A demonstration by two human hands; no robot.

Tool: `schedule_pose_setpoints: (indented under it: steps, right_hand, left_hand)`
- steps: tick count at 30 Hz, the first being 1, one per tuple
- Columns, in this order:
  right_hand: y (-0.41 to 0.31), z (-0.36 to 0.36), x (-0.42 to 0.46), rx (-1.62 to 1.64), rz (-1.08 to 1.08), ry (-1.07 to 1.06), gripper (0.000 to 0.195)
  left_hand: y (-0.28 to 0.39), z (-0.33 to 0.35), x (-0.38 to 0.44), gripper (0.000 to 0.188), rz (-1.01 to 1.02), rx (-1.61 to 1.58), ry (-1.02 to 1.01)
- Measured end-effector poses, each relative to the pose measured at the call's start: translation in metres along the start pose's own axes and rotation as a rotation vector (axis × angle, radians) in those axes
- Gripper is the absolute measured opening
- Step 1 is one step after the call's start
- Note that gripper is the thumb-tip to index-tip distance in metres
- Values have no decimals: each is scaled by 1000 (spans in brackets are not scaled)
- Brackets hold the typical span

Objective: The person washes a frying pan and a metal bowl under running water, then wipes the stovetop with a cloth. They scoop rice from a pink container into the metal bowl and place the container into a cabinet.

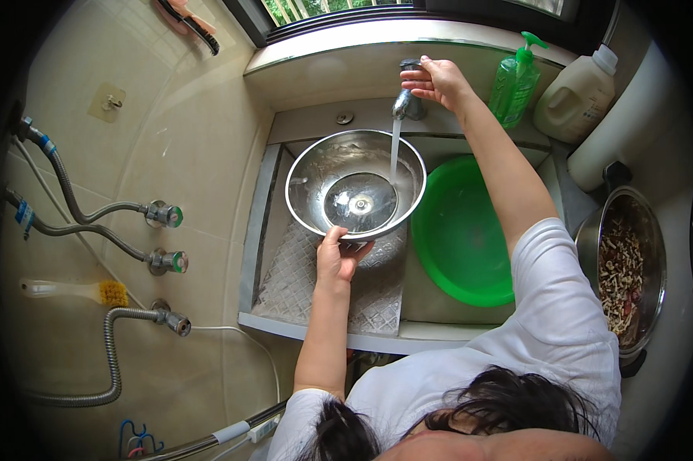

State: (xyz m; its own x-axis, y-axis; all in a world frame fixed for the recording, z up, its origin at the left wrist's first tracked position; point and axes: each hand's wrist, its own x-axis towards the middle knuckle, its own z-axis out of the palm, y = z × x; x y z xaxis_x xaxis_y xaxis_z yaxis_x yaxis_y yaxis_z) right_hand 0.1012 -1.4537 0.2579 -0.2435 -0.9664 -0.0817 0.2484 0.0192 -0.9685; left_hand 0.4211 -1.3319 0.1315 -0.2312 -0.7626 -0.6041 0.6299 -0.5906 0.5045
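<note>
My left hand [336,259] grips the near rim of a stainless steel bowl [309,199], thumb over the edge and fingers underneath. The bowl is tilted towards me above the left side of the sink. A stream of water [395,150] runs from the chrome faucet [401,105] into it, and a shallow layer of water seems to cover its bottom. At the faucet's top, my right hand [438,83] has its thumb and fingers about the handle [411,63]. A green plastic basin [462,248] stands in the right side of the sink, partly hidden by my right arm.
Behind the sink stand a green pump bottle [513,86] and a pale jug [577,98]. A steel pot [662,288] with chopped food is at the right. Valves with braided hoses [107,235] and a yellow-bristled brush [113,293] line the left wall.
</note>
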Motion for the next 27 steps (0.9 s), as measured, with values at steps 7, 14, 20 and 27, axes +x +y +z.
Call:
schedule_pose_setpoints:
  steps: [7,14,20,27]
  right_hand:
    - [11,-2,-2,-130,-183,218,28]
    - [16,-2,-4,-195,-240,238,23]
    - [54,-6,-11,-289,-559,230,25]
    - [77,-23,-29,-668,-663,420,71]
  left_hand:
    - [-5,-4,-22,45,-91,-40,-129]
    - [-11,-5,-37,45,-166,-102,-175]
    - [-14,-18,-31,44,-168,-86,-179]
    - [-6,-22,-58,56,-132,-23,-220]
